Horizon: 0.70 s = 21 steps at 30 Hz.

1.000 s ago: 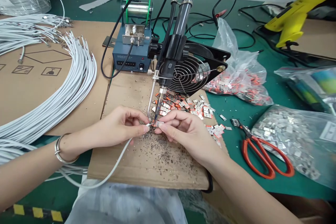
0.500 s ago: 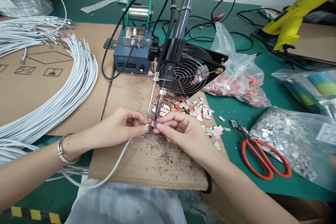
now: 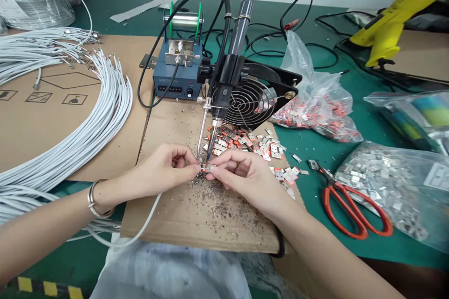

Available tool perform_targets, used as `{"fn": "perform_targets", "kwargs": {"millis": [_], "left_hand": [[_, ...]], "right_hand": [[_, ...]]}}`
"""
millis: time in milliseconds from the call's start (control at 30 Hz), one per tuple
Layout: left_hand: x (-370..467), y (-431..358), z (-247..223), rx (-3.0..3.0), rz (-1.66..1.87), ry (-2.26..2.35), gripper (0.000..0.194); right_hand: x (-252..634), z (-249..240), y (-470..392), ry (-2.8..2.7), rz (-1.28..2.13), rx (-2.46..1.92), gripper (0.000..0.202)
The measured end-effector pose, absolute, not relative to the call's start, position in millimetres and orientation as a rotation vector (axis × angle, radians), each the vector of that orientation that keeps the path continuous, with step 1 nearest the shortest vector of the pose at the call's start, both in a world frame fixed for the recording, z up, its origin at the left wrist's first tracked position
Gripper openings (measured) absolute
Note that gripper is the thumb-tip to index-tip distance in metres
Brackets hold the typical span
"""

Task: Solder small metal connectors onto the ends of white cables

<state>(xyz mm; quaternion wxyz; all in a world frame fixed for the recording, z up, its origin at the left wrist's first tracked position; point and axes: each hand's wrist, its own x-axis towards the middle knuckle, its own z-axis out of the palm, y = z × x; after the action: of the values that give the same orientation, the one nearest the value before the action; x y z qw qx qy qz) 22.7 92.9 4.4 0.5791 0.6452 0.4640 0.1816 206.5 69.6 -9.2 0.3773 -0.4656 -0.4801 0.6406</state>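
My left hand (image 3: 171, 168) pinches the end of a white cable (image 3: 150, 217), which hangs down in a loop toward the lower left. Opposite it, my right hand (image 3: 242, 173) pinches a small metal piece with orange on it (image 3: 209, 167). The two held ends meet right under the tip of the soldering iron (image 3: 213, 135), which is clamped pointing down. A thin bent metal tube (image 3: 202, 133) comes down just left of the tip. Behind my right hand lies a pile of small orange and silver pieces (image 3: 266, 147) on the cardboard (image 3: 168, 224).
A blue solder feeder (image 3: 177, 79) with a solder reel stands behind, beside a black fan (image 3: 245, 100). White cable bundles (image 3: 105, 117) lie left. On the right are red-handled scissors (image 3: 351, 210), a bag of metal parts (image 3: 382, 187), a bag of orange parts (image 3: 315, 107) and a yellow tool (image 3: 393, 28).
My left hand has shifted slightly right, closer to the small piece. The piece shows more of its silver face under the iron tip. The whole view has moved slightly.
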Motion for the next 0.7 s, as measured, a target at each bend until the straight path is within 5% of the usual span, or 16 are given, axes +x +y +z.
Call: {"fn": "perform_targets", "kwargs": {"millis": [700], "left_hand": [[22.7,88.0,-2.7,1.603,0.476,1.09,0.012]], "right_hand": [[207.6,-5.0,68.5,-1.218,1.662,-1.236,0.015]]}}
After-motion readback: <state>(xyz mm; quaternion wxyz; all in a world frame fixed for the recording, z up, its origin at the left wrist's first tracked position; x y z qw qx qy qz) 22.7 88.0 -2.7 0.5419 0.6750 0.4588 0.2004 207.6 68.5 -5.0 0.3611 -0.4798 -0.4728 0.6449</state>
